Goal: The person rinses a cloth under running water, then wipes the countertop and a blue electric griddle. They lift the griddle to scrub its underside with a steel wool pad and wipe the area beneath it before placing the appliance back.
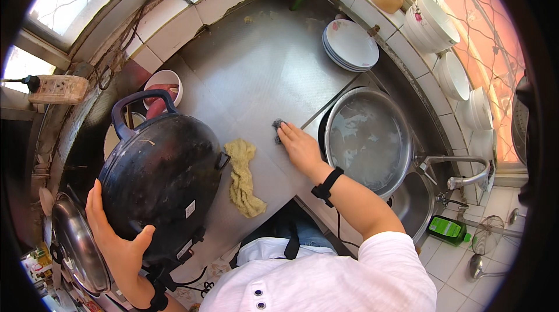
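My left hand (118, 233) presses with spread fingers against a large black round appliance with a blue handle (161, 181), which stands tilted up at the left. My right hand (299, 146) lies on the stainless steel countertop (244, 84), its fingertips on a dark steel-wool scourer (278, 130). The hand partly covers the scourer. Between the black appliance and my right hand lies a crumpled yellow-green cloth (244, 181). To the right of my right hand, a large metal basin of cloudy water (367, 141) sits over the sink.
Stacked plates (351, 45) stand at the back right. A white bowl of sweet potatoes (174, 80) is behind the appliance. White bowls (430, 23) line the tiled ledge. A faucet (471, 176) and a green bottle (447, 230) are right; a metal lid (78, 242) is left.
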`<state>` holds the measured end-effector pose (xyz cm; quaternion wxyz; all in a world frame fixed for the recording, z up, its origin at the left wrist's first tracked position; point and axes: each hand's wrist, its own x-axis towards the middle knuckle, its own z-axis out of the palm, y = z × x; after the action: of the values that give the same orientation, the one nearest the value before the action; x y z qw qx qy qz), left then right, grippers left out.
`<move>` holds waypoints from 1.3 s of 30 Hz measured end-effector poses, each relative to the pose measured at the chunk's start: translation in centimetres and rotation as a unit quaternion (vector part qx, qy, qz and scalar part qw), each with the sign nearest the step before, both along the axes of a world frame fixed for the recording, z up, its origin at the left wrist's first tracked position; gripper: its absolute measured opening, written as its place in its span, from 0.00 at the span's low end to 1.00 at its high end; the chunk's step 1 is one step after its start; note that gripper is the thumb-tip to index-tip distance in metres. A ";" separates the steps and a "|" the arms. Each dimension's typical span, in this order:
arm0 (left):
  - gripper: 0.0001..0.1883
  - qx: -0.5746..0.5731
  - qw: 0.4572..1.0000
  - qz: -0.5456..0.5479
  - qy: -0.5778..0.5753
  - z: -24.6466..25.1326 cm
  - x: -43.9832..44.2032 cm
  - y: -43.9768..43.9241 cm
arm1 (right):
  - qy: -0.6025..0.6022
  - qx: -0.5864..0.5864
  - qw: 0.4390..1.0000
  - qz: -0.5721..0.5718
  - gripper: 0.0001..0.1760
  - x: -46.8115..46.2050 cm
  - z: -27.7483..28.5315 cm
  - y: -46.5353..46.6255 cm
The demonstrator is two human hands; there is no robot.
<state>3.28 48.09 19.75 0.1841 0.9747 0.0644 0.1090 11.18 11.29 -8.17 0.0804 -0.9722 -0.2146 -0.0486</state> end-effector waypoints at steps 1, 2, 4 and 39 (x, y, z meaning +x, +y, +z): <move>0.54 -0.001 1.000 0.001 0.002 0.0 -0.1 -0.1 | -0.030 0.021 0.998 -0.048 0.21 0.1 -0.6 0.0; 0.54 0.002 1.000 -0.002 0.005 0.0 -0.2 -0.2 | -0.051 0.030 0.996 -0.074 0.21 1.0 -1.1 -0.7; 0.54 -0.004 1.000 0.005 0.008 0.0 -0.4 -0.2 | -0.068 0.005 0.984 -0.166 0.21 4.0 -0.8 -4.2; 0.49 -0.016 0.992 -0.117 -0.042 -0.4 -0.6 0.5 | -0.023 0.055 0.859 -0.508 0.24 -27.6 4.2 -11.8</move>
<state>2.68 48.64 19.31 0.2140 0.9669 -0.0563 0.1268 -16.41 -0.55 -3.96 0.0927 -0.9387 0.3107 -0.1169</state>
